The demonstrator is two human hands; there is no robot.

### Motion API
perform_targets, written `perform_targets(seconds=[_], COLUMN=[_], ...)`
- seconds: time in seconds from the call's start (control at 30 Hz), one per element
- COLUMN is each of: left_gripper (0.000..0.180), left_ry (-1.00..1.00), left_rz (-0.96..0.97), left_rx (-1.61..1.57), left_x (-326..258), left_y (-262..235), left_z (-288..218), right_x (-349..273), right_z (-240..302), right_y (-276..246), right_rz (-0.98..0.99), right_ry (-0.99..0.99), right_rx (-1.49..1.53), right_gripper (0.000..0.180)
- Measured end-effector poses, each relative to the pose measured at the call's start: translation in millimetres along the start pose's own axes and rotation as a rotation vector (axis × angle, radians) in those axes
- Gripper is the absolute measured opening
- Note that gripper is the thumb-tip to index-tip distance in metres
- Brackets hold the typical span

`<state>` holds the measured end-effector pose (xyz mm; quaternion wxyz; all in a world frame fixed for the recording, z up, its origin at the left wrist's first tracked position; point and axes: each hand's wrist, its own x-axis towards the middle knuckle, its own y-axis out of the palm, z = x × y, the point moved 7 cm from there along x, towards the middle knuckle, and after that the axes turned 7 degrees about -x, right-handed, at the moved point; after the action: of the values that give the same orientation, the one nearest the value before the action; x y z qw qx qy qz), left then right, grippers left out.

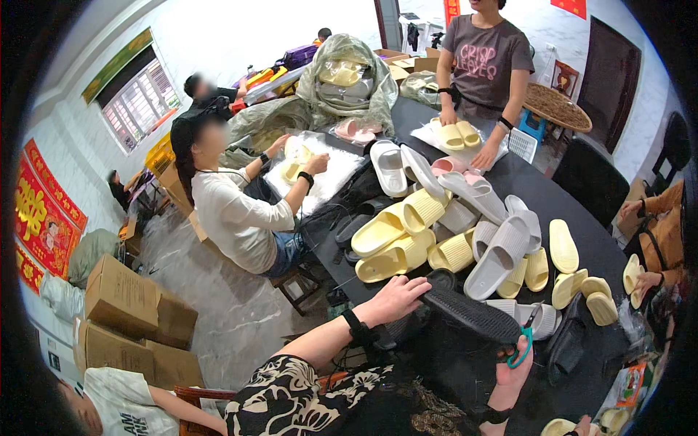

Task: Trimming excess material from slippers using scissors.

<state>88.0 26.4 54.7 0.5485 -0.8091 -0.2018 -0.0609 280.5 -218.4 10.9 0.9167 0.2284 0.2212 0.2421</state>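
Observation:
My left hand [396, 296] rests on the heel end of a black slide slipper [472, 314] that lies sole-up on the black table [574, 207]. My right hand [512, 370] holds green-handled scissors [525, 341] by the loops, their blades pointing up at the slipper's near edge. A black band sits on my left wrist. Just beyond the black slipper lies a heap of yellow slippers [396, 243] and grey slippers [502, 254].
A seated person in white [233, 211] handles slippers on white wrapping at the left. A standing person in grey [483, 65] packs a yellow pair at the far end. Another person's hands [640, 280] hold a slipper at the right. Cardboard boxes [123, 305] stand on the floor.

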Motion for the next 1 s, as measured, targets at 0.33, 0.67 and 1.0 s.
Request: perform_targets(seconds=[0.33,0.67,1.0], left_gripper=[0.046,0.039,0.043], left_ry=[-0.327,-0.367,-0.420], left_rz=[0.363,0.647,0.818], left_rx=[-0.728,-0.980,-0.994], left_x=[-18.5,-28.0,-41.7], left_y=[41.5,55.7,53.5], left_z=[11.0,-12.2,-20.1], right_x=[1.8,33.7,42.6], right_z=[7.5,-43.0,-49.8], right_y=[18.0,-23.4,-41.9], right_rz=[-0.027,-0.141,-0.097], right_ry=[-0.232,-0.141,0.006], right_rx=[-0.301,-0.350,-0.152], right_gripper=[0.052,0.050,0.038])
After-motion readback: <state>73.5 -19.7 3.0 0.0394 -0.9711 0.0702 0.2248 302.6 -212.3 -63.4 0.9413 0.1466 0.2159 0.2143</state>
